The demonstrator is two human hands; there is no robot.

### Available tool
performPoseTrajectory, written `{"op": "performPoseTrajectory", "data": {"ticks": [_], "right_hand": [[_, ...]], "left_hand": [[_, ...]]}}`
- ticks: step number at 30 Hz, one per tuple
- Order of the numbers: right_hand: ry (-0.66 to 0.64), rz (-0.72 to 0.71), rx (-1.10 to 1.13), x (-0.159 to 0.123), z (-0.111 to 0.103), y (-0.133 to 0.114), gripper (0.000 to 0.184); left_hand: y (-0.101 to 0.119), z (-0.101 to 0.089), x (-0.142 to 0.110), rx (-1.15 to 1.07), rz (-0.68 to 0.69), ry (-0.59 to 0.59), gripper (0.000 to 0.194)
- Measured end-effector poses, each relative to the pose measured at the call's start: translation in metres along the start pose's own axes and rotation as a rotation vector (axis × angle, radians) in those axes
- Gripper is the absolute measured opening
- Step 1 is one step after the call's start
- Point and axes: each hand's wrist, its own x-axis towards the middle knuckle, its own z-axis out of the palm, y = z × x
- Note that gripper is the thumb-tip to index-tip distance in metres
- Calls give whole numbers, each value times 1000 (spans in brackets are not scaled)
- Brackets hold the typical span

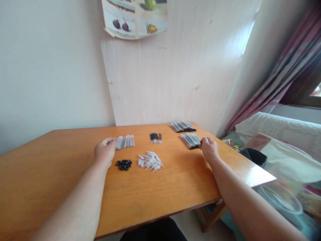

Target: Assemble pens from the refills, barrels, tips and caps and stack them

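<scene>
My left hand (104, 151) is at the left end of a row of clear plastic tubes (126, 141), its fingers pinched on the outermost tube. Across the table, my right hand (209, 147) has its fingers closed at the black lower end of a stack of clear tubes with black ends (190, 140); what sits between those fingertips is hidden. Small black caps (124, 164) lie in a heap just right of my left wrist. Beside them is a loose pile of white translucent pieces with thin tips (150, 161). Thin dark sticks (155, 138) lie in a short row behind that pile.
A second stack of black-ended tubes (183, 126) lies at the back right of the wooden table (140, 190), near the wall. Off the table's right edge are a dark container (253, 156) and a clear plastic tub (280, 198). A fruit poster (135, 18) hangs above.
</scene>
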Motion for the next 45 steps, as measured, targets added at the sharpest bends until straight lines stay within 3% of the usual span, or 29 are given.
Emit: {"op": "performPoseTrajectory", "data": {"ticks": [5, 10, 19, 26, 34, 45], "right_hand": [[-136, -167, -124, -21, 12, -40, 33], [-392, -352, -200, -37, 36, -76, 29], [-636, -527, -364, -79, 115, -135, 20], [-749, -614, -557, -115, 168, -179, 28], [-787, -606, -719, -133, 199, -198, 38], [-781, -591, -721, -140, 209, -200, 35]], "left_hand": [[0, -3, 0, -145, -55, 71, 32], [-7, -2, 4, -185, -98, 114, 29], [-5, -2, 0, -193, -136, 150, 22], [-4, 0, 1, -234, -151, 161, 16], [-9, 6, 4, -261, -137, 126, 13], [-9, 10, 3, -261, -124, 101, 16]]}}
